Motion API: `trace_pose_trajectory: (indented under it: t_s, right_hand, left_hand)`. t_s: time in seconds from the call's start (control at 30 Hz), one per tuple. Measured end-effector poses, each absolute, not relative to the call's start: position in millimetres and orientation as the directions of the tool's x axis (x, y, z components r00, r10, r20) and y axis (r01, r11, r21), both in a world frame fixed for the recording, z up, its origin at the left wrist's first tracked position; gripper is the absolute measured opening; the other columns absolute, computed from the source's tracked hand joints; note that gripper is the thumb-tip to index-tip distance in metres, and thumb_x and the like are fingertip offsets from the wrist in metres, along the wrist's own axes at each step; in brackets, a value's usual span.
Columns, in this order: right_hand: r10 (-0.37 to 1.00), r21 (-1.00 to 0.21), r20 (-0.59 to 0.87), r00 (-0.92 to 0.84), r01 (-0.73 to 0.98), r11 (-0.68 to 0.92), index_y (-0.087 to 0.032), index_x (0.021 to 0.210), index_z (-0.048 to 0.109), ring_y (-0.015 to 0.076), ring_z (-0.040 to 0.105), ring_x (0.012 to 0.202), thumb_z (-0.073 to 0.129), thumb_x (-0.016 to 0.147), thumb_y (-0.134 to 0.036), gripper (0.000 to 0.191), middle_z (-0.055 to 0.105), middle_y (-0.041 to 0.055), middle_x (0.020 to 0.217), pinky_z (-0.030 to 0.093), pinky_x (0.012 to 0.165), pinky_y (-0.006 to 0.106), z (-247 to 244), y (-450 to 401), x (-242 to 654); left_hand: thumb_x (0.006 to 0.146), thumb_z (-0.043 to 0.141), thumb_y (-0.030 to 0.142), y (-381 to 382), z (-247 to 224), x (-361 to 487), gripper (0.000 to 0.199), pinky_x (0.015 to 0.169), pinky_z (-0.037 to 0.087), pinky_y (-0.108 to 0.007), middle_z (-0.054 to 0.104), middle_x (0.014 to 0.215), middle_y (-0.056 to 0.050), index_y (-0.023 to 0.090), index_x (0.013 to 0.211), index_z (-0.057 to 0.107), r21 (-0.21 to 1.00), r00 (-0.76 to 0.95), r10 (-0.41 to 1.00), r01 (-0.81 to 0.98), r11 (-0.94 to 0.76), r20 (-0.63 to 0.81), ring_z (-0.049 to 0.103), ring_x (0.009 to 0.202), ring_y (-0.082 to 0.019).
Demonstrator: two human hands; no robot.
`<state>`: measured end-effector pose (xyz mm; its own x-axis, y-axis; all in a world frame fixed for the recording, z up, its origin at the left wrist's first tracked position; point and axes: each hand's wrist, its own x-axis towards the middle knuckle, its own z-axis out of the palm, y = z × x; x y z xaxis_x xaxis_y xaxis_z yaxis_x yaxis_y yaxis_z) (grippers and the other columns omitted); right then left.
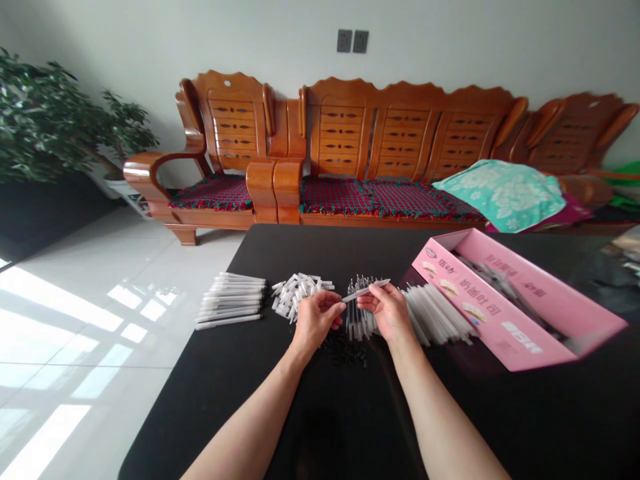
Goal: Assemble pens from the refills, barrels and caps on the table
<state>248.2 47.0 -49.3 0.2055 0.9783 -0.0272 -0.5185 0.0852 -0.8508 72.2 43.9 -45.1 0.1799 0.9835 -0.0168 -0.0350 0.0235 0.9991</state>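
Note:
My right hand pinches a slim white pen barrel, which slants up to the right. My left hand is curled at the barrel's lower end, and its fingertips hide whether they grip it. Just beyond my hands lies a bunch of clear pen refills. A heap of short white plastic pieces sits left of them, and a neat row of white barrels lies further left. More white barrels fan out to the right. Small black parts are scattered below my left hand.
Everything lies on a black table. An open pink cardboard box holding more pens stands at its right. Beyond the table are a wooden sofa with a teal towel and a leafy potted plant. Left is a tiled floor.

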Motion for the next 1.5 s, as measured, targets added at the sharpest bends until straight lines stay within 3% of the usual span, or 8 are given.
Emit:
trace_pose_trajectory:
  t_s: [0.17, 0.43, 0.7, 0.93, 1.03, 1.13, 1.33, 1.5]
  right_hand:
    - [0.978, -0.85, -0.016, 0.209, -0.518, 0.097, -0.017, 0.077, 0.061, 0.0204, 0.073, 0.055, 0.082, 0.069, -0.026, 0.024, 0.075, 0.0062, 0.066, 0.063, 0.052, 0.028, -51.1, 47.8, 249.1]
    - [0.984, -0.861, -0.001, 0.179, -0.501, 0.09, -0.017, 0.077, 0.062, 0.0193, 0.073, 0.056, 0.081, 0.072, -0.027, 0.022, 0.076, 0.0063, 0.07, 0.063, 0.054, 0.027, -52.7, 47.8, 250.4]
    - [0.983, -0.861, 0.002, 0.185, -0.5, 0.096, -0.017, 0.077, 0.061, 0.0195, 0.073, 0.055, 0.081, 0.072, -0.026, 0.022, 0.076, 0.0071, 0.069, 0.062, 0.053, 0.027, -50.9, 46.8, 250.0]
    - [0.983, -0.863, -0.001, 0.185, -0.497, 0.093, -0.017, 0.077, 0.061, 0.0193, 0.073, 0.055, 0.081, 0.072, -0.027, 0.022, 0.076, 0.0063, 0.07, 0.062, 0.053, 0.027, -52.5, 47.9, 250.8]
    - [0.983, -0.865, 0.004, 0.184, -0.493, 0.095, -0.017, 0.077, 0.062, 0.0192, 0.073, 0.055, 0.08, 0.072, -0.026, 0.021, 0.076, 0.0065, 0.07, 0.062, 0.053, 0.027, -52.7, 48.2, 250.8]
    - [0.984, -0.87, 0.009, 0.178, -0.484, 0.096, -0.017, 0.078, 0.062, 0.0186, 0.072, 0.055, 0.08, 0.073, -0.027, 0.02, 0.077, 0.0064, 0.07, 0.062, 0.053, 0.027, -52.5, 48.0, 250.3]
    - [0.983, -0.872, 0.006, 0.185, -0.48, 0.096, -0.017, 0.078, 0.062, 0.019, 0.072, 0.056, 0.08, 0.073, -0.026, 0.02, 0.077, 0.007, 0.071, 0.062, 0.053, 0.027, -51.6, 47.4, 249.8]
    - [0.983, -0.875, 0.002, 0.183, -0.475, 0.09, -0.017, 0.078, 0.062, 0.0187, 0.072, 0.055, 0.079, 0.074, -0.026, 0.02, 0.076, 0.0076, 0.071, 0.062, 0.053, 0.027, -51.7, 47.2, 250.0]
  left_hand:
    - [0.084, 0.058, 0.056, 46.1, -46.9, 67.7, 0.046, 0.033, 0.039, -0.017, 0.065, 0.061, -0.005, 0.011, 0.077, 0.066, 1.0, 0.22, 0.975, 0.024, -0.012, 0.006, 0.057, 0.041, -0.01]
    - [0.069, 0.078, 0.044, 48.4, -48.0, 67.9, 0.036, 0.036, 0.042, -0.016, 0.061, 0.056, 0.001, 0.014, 0.085, 0.065, 0.995, 0.202, 0.979, -0.09, 0.035, -0.016, 0.055, 0.042, -0.01]
    - [0.081, 0.064, 0.052, 47.7, -46.6, 65.9, 0.04, 0.03, 0.031, -0.015, 0.061, 0.054, -0.002, 0.013, 0.071, 0.066, 0.999, 0.243, 0.97, 0.046, 0.001, -0.013, 0.048, 0.034, -0.007]
    - [0.074, 0.073, 0.048, 46.8, -44.6, 66.6, 0.04, 0.032, 0.036, -0.016, 0.064, 0.063, -0.001, 0.015, 0.096, 0.066, 1.0, 0.183, 0.983, 0.008, -0.02, 0.018, 0.053, 0.04, -0.009]
    - [0.085, 0.057, 0.055, 46.5, -46.4, 66.1, 0.043, 0.031, 0.033, -0.016, 0.064, 0.061, -0.003, 0.013, 0.084, 0.068, 0.998, 0.243, 0.97, 0.064, -0.023, 0.006, 0.05, 0.037, -0.008]
    - [0.083, 0.061, 0.053, 46.9, -47.6, 66.8, 0.04, 0.031, 0.031, -0.016, 0.061, 0.055, -0.001, 0.014, 0.074, 0.066, 0.997, 0.267, 0.964, 0.07, -0.018, -0.002, 0.049, 0.035, -0.007]
    - [0.077, 0.07, 0.048, 47.0, -44.2, 66.4, 0.038, 0.031, 0.033, -0.017, 0.061, 0.058, 0.001, 0.015, 0.095, 0.065, 1.0, 0.226, 0.974, 0.011, -0.003, 0.0, 0.05, 0.037, -0.009]
    - [0.085, 0.059, 0.049, 46.0, -47.9, 66.7, 0.036, 0.034, 0.032, -0.016, 0.063, 0.057, -0.001, 0.015, 0.076, 0.065, 0.993, 0.295, 0.955, 0.114, -0.027, -0.007, 0.049, 0.036, -0.007]
